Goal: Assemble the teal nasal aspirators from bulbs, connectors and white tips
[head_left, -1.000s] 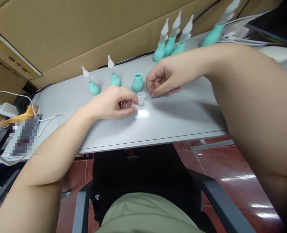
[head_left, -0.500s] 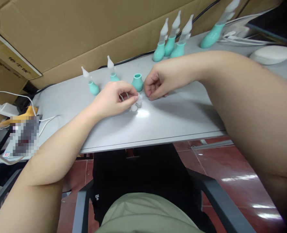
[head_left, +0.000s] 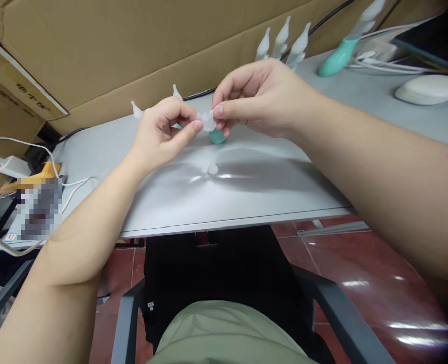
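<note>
Between the fingertips of both hands, raised over the table, is a small clear plastic piece [head_left: 207,121]. My left hand [head_left: 168,126] pinches its left side. My right hand [head_left: 252,101] grips its right side with thumb and fingers. Just behind them stands a teal rubber bulb [head_left: 217,136], its upper part hidden by my fingers. On the table below lies a small round translucent disc [head_left: 212,169]. Two white nozzle tips, one at the left [head_left: 136,109] and another [head_left: 177,92], show behind my left hand, their lower parts mostly covered.
Several nasal aspirators with white tips [head_left: 282,35] stand at the back right, partly behind my right hand; another aspirator [head_left: 337,58] leans near cables. A white computer mouse [head_left: 432,90] sits at right. At left are a white charger [head_left: 13,167], a yellow object [head_left: 38,178] and cables. Cardboard [head_left: 133,50] lines the back.
Both hands have risen off the table with the clear piece. My right hand has moved left and taken hold of it too. The disc stays on the table.
</note>
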`<state>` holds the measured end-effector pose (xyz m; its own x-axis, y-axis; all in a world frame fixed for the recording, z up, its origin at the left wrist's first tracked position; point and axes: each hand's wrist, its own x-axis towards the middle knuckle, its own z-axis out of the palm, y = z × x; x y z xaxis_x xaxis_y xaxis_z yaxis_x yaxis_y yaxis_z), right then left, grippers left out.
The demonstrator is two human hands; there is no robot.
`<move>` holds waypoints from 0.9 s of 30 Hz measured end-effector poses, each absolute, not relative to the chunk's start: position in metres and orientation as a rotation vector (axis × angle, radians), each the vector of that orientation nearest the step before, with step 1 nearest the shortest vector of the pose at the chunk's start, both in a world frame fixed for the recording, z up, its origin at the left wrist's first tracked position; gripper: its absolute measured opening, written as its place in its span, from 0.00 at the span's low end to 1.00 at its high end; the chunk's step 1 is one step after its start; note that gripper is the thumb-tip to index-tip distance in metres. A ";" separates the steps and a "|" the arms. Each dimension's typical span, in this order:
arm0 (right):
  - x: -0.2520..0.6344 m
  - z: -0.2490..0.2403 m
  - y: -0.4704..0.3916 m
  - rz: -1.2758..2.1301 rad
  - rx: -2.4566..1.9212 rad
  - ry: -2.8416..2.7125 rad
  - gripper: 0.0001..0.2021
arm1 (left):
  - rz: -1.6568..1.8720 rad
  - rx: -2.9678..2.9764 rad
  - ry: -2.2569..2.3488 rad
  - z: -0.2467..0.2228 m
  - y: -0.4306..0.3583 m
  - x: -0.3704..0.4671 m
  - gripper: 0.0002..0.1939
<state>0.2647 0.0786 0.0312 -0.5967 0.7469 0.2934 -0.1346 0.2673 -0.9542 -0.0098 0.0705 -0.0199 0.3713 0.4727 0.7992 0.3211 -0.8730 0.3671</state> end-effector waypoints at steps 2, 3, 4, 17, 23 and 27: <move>0.261 0.028 0.081 1.413 -0.536 -1.748 0.15 | 1.601 2.568 0.641 -0.022 0.074 -0.010 0.26; 0.260 0.026 0.083 1.405 -0.528 -1.749 0.15 | 1.626 2.612 0.617 -0.023 0.076 -0.010 0.26; 0.260 0.025 0.085 1.400 -0.520 -1.753 0.15 | 1.651 2.647 0.605 -0.024 0.078 -0.011 0.25; 0.262 0.021 0.091 1.449 -0.504 -1.766 0.14 | 1.762 2.749 0.624 -0.026 0.090 -0.010 0.27; 0.261 0.017 0.092 1.489 -0.493 -1.746 0.11 | 1.523 2.683 0.798 -0.034 0.102 -0.021 0.31; 0.260 0.014 0.091 1.526 -0.469 -1.724 0.10 | 1.605 2.741 0.860 -0.032 0.099 -0.023 0.33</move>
<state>0.2597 0.0915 0.0144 -0.6348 0.7115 0.3013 -0.2126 0.2141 -0.9534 -0.0225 0.0988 -0.0320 0.3909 0.3607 0.8468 0.5052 -0.8531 0.1301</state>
